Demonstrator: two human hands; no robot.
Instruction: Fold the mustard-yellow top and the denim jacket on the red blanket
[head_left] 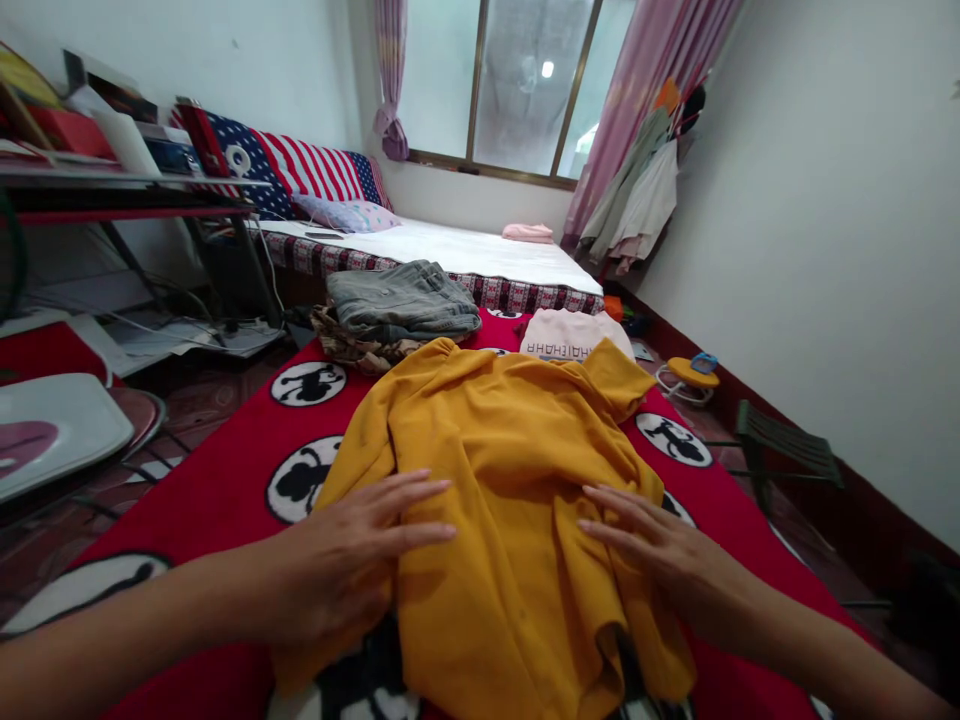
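Observation:
A mustard-yellow shirt [495, 470] lies spread on a red blanket [225, 490] printed with round black-and-white figures. My left hand [360, 555] rests flat on the shirt's left side, fingers stretched out and pointing right. My right hand [652, 545] lies flat on the shirt's right side, fingers extended toward the left. Neither hand holds anything. The shirt's near part is folded over itself in the middle between my hands.
A pile of folded grey and patterned clothes [397, 310] sits behind the shirt, with a folded pink garment [574, 335] beside it. A mattress [465, 250] with pillows lies by the window. A desk [127, 190] stands at the left, a green stool [787, 445] at the right.

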